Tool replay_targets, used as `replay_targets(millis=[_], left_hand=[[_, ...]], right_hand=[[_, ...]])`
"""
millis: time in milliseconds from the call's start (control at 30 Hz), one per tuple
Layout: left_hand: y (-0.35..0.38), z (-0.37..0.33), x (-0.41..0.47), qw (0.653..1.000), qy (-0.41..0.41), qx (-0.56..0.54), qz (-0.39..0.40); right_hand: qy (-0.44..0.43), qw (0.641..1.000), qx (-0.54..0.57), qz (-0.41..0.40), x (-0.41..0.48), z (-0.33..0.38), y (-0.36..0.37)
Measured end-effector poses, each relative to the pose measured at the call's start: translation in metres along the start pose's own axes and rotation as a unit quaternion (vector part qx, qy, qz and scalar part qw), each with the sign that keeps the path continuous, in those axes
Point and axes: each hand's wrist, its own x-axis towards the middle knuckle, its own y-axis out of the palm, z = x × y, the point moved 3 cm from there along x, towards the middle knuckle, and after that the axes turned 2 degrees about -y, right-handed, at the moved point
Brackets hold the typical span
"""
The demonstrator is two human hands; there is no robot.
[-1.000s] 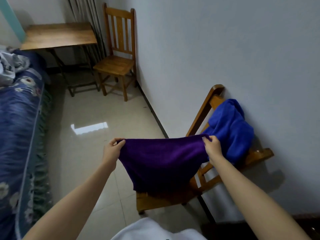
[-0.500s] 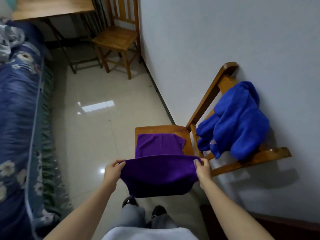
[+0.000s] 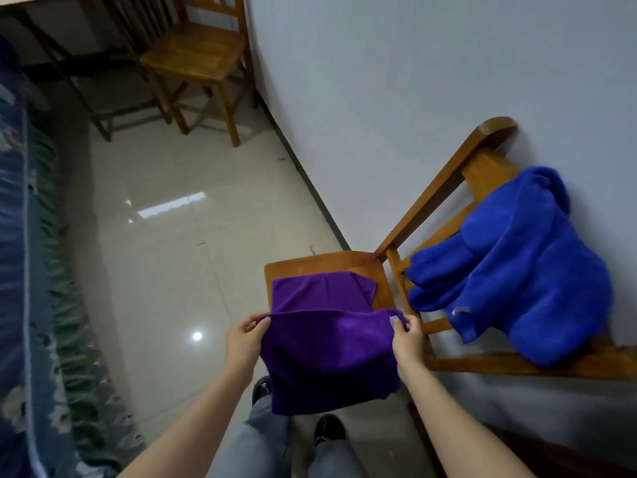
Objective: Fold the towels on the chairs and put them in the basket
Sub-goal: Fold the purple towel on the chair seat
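A: Head view: which way is the purple towel [image 3: 331, 353] pointed?

B: Its folded edge is stretched from 9 to 3 o'clock between the hands. One layer is spread toward 12 o'clock on the seat of the near chair [image 3: 310, 263]. The other is hung toward 6 o'clock, in front of the legs.

A: How is it gripped?

B: The 9 o'clock corner is pinched by the left hand [image 3: 243, 343], with the fingers curled. The 3 o'clock corner is pinched the same way by the right hand [image 3: 408, 343]. The cloth is found between and below both hands.

A: What else is seen?

B: A blue towel [image 3: 517, 270] is draped over that chair's backrest at 2 o'clock, apart from the purple one. A second chair [image 3: 196, 53] is placed at 11 o'clock by the wall.
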Motion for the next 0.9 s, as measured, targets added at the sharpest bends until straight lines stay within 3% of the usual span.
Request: replay_targets(millis=[167, 467, 733, 900], left_hand=[[-0.002, 0.007, 0.051, 1.0, -0.003, 0.025, 0.004], [0.014, 0.055, 0.157, 0.995, -0.034, 0.008, -0.09], [0.053, 0.089, 0.24, 0.993, -0.047, 0.003, -0.109], [0.068, 0.103, 0.271, 0.992, -0.076, 0.06, -0.085]], right_hand=[[0.032, 0.998, 0.008, -0.052, 0.029, -0.013, 0.034], [0.1, 0.988, 0.01, -0.113, 0.13, -0.05, 0.077], [0.136, 0.986, 0.046, -0.082, 0.216, -0.07, 0.126], [0.114, 0.991, -0.012, -0.067, 0.246, -0.082, 0.138]])
